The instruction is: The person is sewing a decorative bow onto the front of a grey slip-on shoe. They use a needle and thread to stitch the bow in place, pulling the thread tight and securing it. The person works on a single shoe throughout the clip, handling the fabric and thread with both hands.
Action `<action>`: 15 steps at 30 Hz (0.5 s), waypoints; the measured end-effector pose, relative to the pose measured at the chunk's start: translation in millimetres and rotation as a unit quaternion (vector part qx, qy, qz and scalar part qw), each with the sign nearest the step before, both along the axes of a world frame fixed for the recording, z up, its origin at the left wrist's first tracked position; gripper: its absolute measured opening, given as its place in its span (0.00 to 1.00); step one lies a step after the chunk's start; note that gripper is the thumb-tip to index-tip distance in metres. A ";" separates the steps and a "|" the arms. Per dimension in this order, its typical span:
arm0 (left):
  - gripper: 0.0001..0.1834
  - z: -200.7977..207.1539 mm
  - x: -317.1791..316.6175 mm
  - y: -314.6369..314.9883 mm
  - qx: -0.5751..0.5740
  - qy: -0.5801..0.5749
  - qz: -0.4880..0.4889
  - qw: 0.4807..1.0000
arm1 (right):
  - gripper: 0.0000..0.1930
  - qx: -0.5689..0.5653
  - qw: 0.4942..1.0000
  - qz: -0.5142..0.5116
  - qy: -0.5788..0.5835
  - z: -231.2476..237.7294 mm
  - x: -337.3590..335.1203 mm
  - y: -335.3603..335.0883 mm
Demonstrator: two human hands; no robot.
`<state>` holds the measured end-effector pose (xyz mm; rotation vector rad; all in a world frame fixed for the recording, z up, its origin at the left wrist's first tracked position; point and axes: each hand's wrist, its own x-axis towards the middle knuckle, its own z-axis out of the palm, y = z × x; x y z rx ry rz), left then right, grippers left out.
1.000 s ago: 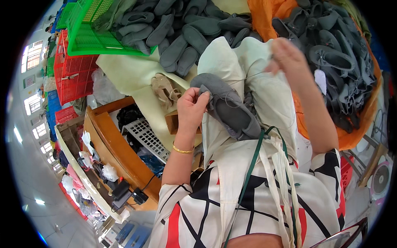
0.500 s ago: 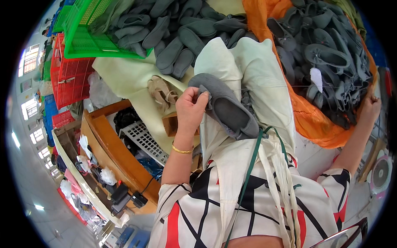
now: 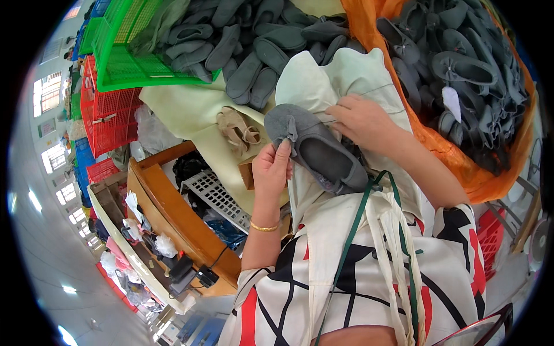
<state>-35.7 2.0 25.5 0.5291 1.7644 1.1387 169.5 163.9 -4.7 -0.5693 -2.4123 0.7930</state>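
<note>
A grey slip-on shoe (image 3: 314, 138) lies tilted across my lap on the pale apron (image 3: 309, 86), its opening facing up. My left hand (image 3: 271, 168) pinches the small grey fabric bow (image 3: 291, 131) at the shoe's front edge between thumb and fingers. Close beside the shoe on its right is my right hand (image 3: 366, 122), fingers bent and tips drawn together. What they grip is too small to make out. A thin dark thread shows near that hand. Part of another grey piece is hidden beneath the right wrist.
Many grey shoes fill an orange sack (image 3: 444, 155) at right; more lie in a heap (image 3: 248, 75) ahead, by a green crate (image 3: 138, 72). Beige sandals (image 3: 234, 130) rest on pale cloth at left. Nearby stand a wooden drawer unit (image 3: 179, 210), a white perforated basket (image 3: 216, 199) and red crates (image 3: 109, 109).
My right hand has come in from far right, beside the orange sack, to the shoe on my lap. My left hand still pinches the bow. The view has shifted slightly.
</note>
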 end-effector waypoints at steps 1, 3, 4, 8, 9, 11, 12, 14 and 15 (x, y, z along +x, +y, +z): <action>0.17 0.3 0.5 2.1 0.016 -0.041 0.014 0.999 | 0.06 0.005 1.000 0.014 -0.015 -2.2 -5.2 0.3; 0.14 -4.2 -4.3 4.5 0.049 0.021 0.029 0.998 | 0.06 0.019 0.999 0.019 -0.024 -4.0 -8.8 -0.9; 0.13 -7.9 -5.9 3.9 0.067 0.051 0.041 0.996 | 0.07 0.029 0.999 0.015 -0.018 -3.8 -9.6 -2.1; 0.06 -17.4 1.2 5.9 0.109 0.367 -0.028 0.923 | 0.03 0.065 0.996 -0.005 -0.054 -1.6 -7.8 -5.7; 0.05 -10.8 7.2 2.4 0.106 0.472 -0.037 0.874 | 0.03 0.072 0.996 -0.005 -0.055 -2.7 -7.5 -6.5; 0.07 4.8 19.1 5.9 0.143 0.588 -0.109 0.789 | 0.03 0.086 0.995 -0.006 -0.057 -5.5 -7.9 -8.1; 0.11 11.3 24.7 9.4 0.182 0.601 -0.173 0.758 | 0.03 0.091 0.994 -0.012 -0.060 -7.3 -7.6 -8.8; 0.23 15.7 34.3 13.8 0.190 0.632 -0.253 0.707 | 0.04 0.100 0.993 -0.017 -0.058 -8.9 -12.0 -9.4; 0.25 14.7 33.4 17.4 0.161 0.644 -0.240 0.709 | 0.04 0.103 0.992 -0.037 -0.059 -9.4 -14.7 -9.1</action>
